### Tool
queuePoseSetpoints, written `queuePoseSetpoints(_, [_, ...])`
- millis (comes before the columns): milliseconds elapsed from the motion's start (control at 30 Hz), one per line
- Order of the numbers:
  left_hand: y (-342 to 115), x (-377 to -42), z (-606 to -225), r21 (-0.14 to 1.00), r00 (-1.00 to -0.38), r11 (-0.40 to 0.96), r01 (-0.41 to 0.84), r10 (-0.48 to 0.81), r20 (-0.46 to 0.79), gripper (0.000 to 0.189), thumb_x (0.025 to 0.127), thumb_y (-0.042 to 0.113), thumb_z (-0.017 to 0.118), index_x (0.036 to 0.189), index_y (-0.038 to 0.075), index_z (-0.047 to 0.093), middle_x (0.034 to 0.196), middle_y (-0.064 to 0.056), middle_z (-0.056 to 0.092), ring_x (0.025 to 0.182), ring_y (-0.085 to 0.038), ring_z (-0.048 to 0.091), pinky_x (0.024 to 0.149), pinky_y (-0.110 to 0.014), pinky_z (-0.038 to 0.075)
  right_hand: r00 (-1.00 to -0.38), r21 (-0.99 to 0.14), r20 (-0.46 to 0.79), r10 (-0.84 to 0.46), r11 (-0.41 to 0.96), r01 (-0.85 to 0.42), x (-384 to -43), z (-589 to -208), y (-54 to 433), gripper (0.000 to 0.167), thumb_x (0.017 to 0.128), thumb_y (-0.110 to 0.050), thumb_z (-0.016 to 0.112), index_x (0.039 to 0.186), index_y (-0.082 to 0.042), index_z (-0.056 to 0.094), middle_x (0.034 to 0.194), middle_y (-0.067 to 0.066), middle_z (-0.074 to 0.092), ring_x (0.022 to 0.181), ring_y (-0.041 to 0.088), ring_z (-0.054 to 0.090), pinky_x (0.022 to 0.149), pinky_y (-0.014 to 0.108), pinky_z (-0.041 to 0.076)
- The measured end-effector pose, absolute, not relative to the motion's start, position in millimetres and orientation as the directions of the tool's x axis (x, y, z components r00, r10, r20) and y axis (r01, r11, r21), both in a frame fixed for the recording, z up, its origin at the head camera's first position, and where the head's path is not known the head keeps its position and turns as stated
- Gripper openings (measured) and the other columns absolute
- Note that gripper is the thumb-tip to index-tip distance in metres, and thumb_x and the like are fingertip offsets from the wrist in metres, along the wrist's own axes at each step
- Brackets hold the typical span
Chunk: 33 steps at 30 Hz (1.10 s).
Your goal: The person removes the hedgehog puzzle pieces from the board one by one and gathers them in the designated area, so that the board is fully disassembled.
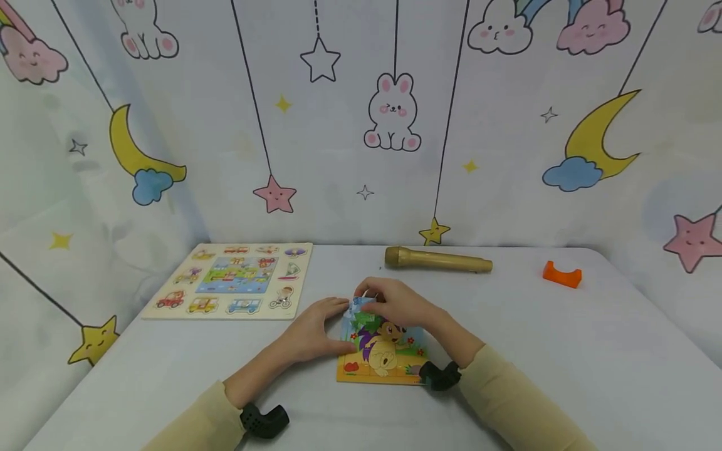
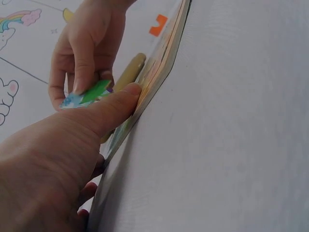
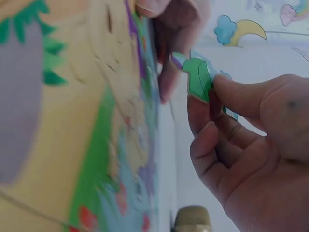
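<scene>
A jigsaw puzzle board with a cartoon hedgehog lies on the white table. My left hand is at its left side, thumb and fingers spread apart. In the left wrist view the left thumb rests on the board's edge. Over the board's upper left part, my right hand pinches a puzzle piece between thumb and fingers. That piece is green with light blue and a bit of purple, and in the right wrist view it is held off the board. The right hand hides part of the board's top.
A wooden vehicle puzzle board lies at the back left. Behind the hands is a gold microphone-shaped object, and an orange notched block sits to its right. A patterned curtain hangs along the table's back edge.
</scene>
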<state>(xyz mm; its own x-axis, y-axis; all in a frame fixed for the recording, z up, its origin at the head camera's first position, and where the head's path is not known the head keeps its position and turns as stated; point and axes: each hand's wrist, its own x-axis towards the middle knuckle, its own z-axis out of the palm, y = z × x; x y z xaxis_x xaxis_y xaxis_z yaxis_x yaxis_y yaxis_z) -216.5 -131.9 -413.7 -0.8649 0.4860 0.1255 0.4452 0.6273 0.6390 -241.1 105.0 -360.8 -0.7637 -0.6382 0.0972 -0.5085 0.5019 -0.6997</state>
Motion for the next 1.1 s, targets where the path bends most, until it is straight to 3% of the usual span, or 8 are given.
queuePoseSetpoints(333, [-134,-215,-411,0.638,-0.882,0.65,0.413,0.46,0.103,0.089,0.076,0.051,0.085,0.147,0.009,0.054,0.152,-0.007,0.048,0.144,-0.032,0.035,0.116,-0.053,0.03,-0.776,-0.714,0.061,-0.628,0.516,-0.473,-243,-344,147,0.018,0.1,-0.013,0.064,0.118,-0.008,0.064,0.103,0.004,0.066,0.087,0.017,0.062,0.078,0.032,0.054])
queuePoseSetpoints(733, [-132,-215,-410,0.624,-0.873,0.651,0.432,0.476,0.107,0.09,0.076,0.053,0.085,0.147,0.008,0.053,0.153,-0.006,0.047,0.145,-0.032,0.034,0.116,-0.053,0.029,-0.869,-0.711,-0.045,-0.492,0.627,-0.318,-245,-365,210,0.016,0.099,-0.017,0.065,0.114,-0.012,0.066,0.1,0.001,0.067,0.09,0.021,0.058,0.076,0.036,0.051])
queuePoseSetpoints(1100, [-132,-214,-412,0.635,-0.878,0.653,0.412,0.47,0.087,0.09,0.075,0.051,0.086,0.148,0.01,0.053,0.153,-0.004,0.046,0.146,-0.03,0.033,0.117,-0.051,0.028,-0.871,-0.722,-0.077,-0.486,0.629,-0.288,-254,-378,234,0.017,0.098,-0.014,0.065,0.115,-0.008,0.066,0.097,0.003,0.061,0.09,0.022,0.052,0.075,0.035,0.045])
